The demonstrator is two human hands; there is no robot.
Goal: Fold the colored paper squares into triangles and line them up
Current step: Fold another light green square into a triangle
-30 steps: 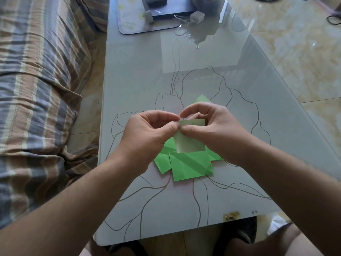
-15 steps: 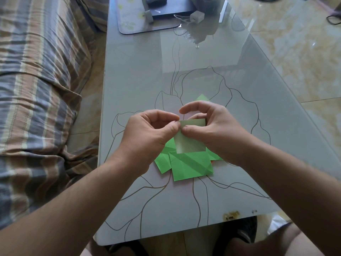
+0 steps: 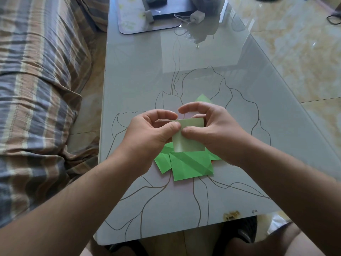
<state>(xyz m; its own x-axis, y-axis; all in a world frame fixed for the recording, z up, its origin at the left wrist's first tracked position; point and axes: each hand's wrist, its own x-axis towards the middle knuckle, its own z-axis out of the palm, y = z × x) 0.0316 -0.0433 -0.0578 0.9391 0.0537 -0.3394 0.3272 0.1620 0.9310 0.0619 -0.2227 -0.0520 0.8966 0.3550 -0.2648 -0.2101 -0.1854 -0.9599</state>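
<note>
Both hands are up over the glass worktop (image 3: 140, 74), working one pale green paper square (image 3: 188, 137) between them. The left hand (image 3: 147, 133) pinches the square's upper left corner, thumb on the near face and fingers curled behind. The right hand (image 3: 212, 130) pinches it just beside that, thumb pressed on the front, forefinger arched over the top edge. The square is held off the surface, its pale side facing the person. Directly beneath it, a loose pile of bright green papers (image 3: 190, 165) lies on the worktop, creased and overlapping, with one corner poking out beyond the right hand. A striped sofa (image 3: 36, 89) runs along the left, and a mat (image 3: 132, 17) lies at the far end.
</note>
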